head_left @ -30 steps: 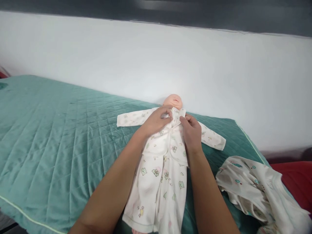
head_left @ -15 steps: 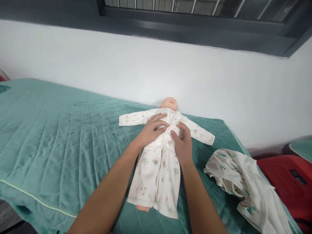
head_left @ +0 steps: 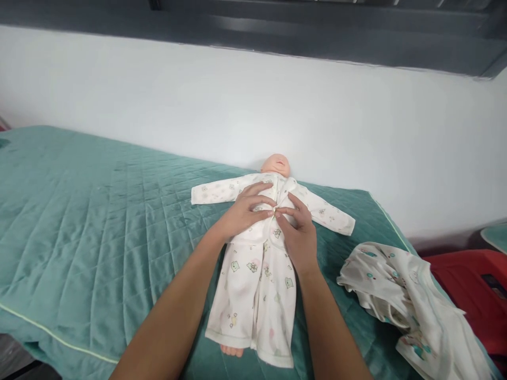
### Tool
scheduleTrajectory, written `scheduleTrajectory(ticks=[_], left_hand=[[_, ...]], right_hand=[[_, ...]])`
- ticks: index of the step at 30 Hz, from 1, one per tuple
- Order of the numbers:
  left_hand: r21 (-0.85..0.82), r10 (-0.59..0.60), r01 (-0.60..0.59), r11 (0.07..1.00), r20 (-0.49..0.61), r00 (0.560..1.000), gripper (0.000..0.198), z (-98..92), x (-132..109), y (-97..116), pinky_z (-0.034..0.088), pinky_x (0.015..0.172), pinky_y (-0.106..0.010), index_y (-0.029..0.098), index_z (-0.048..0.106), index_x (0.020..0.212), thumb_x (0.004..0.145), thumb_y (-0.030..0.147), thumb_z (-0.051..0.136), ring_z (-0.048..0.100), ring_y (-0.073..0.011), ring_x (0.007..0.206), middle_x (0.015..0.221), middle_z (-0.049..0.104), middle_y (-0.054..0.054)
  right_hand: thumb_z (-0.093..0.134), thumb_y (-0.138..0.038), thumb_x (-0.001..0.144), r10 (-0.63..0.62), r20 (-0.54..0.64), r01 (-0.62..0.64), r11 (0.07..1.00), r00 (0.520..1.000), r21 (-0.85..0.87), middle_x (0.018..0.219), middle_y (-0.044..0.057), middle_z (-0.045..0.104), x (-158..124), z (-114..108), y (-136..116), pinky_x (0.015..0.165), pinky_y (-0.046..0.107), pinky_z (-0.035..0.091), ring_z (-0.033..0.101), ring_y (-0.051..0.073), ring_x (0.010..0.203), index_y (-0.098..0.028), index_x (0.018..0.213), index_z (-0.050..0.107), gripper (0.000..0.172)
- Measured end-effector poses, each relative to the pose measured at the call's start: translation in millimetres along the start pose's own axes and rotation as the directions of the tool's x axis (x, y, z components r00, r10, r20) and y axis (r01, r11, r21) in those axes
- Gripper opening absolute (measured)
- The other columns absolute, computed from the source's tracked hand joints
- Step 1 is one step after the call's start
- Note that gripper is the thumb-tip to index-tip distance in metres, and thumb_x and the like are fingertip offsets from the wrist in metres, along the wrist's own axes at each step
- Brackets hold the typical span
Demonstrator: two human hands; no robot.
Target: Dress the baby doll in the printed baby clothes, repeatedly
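A baby doll (head_left: 276, 164) lies on its back, dressed in a white printed long-sleeved top (head_left: 255, 232) and matching trousers (head_left: 241, 295). Its sleeves are spread to both sides, and toes poke out of one trouser leg. My left hand (head_left: 249, 210) rests on the chest, thumb and forefinger closed on the top's front edge. From the other side my right hand (head_left: 300, 232) pinches the same front seam, its fingertips meeting those of my left. Whatever fastening lies between the fingertips is too small to make out.
A green quilted cover (head_left: 99, 221) lies under the doll, against a white wall (head_left: 190, 100). To the right is a crumpled white printed baby garment (head_left: 412, 301). Beyond the cover's right edge stands a red plastic object (head_left: 467, 285).
My right thumb and forefinger have moved left and closed at the top's front seam, meeting my left fingertips. The left hand stays nearly in place. The view has tilted down slightly.
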State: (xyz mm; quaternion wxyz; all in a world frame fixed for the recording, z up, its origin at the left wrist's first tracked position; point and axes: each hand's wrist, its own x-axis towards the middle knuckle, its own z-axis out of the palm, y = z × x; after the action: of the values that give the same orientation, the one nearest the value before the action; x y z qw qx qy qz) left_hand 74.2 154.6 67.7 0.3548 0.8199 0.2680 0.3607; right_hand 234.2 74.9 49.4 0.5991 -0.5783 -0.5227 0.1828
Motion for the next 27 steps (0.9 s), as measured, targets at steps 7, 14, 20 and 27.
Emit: scheduleTrajectory(ticks=[7,14,20,27], left_hand=[[0.01,0.008,-0.007,1.0,-0.052,0.999,0.015,2.8,-0.2,4.3,0.029,0.121,-0.047,0.029,0.073,0.1,0.086,0.034,0.068,0.031,-0.0242,0.147,0.152,0.047,-0.001],[0.147,0.082,-0.06,0.987,-0.147,0.986,0.009,12.7,1.3,6.4,0.035,0.117,-0.045,0.026,0.069,0.09,0.082,0.021,0.067,0.044,-0.0228,0.138,0.143,0.057,-0.003],[0.322,0.171,-0.124,0.938,-0.119,0.978,0.013,16.0,0.4,5.6,0.032,0.117,-0.046,0.025,0.067,0.094,0.084,0.018,0.063,0.047,-0.0217,0.136,0.143,0.057,-0.003],[0.341,0.168,-0.126,0.932,-0.097,0.981,0.014,14.8,-0.5,7.0,0.031,0.118,-0.046,0.026,0.067,0.096,0.087,0.019,0.059,0.046,-0.0214,0.137,0.145,0.055,-0.003]], right_hand=[[0.069,-0.034,0.084,-0.027,0.029,0.027,1.0,0.999,-0.004,0.142,0.002,0.057,0.0,-1.8,2.4,0.116,0.05,0.034,0.044,0.027,0.138,-0.03,0.09,0.077,0.011],[0.068,-0.036,0.085,-0.001,0.022,0.001,1.0,1.0,0.017,0.144,0.003,0.055,-0.8,-1.0,1.4,0.115,0.046,0.035,0.044,0.025,0.138,-0.027,0.089,0.075,0.012],[0.068,-0.043,0.085,0.049,-0.01,-0.049,0.999,0.999,0.025,0.137,0.007,0.058,6.2,3.1,-1.2,0.108,0.042,0.039,0.05,0.026,0.13,-0.022,0.077,0.07,0.023],[0.067,-0.039,0.085,0.047,0.007,-0.047,0.999,0.999,0.007,0.134,0.007,0.058,10.8,2.4,0.5,0.109,0.041,0.037,0.049,0.025,0.131,-0.022,0.076,0.069,0.019]])
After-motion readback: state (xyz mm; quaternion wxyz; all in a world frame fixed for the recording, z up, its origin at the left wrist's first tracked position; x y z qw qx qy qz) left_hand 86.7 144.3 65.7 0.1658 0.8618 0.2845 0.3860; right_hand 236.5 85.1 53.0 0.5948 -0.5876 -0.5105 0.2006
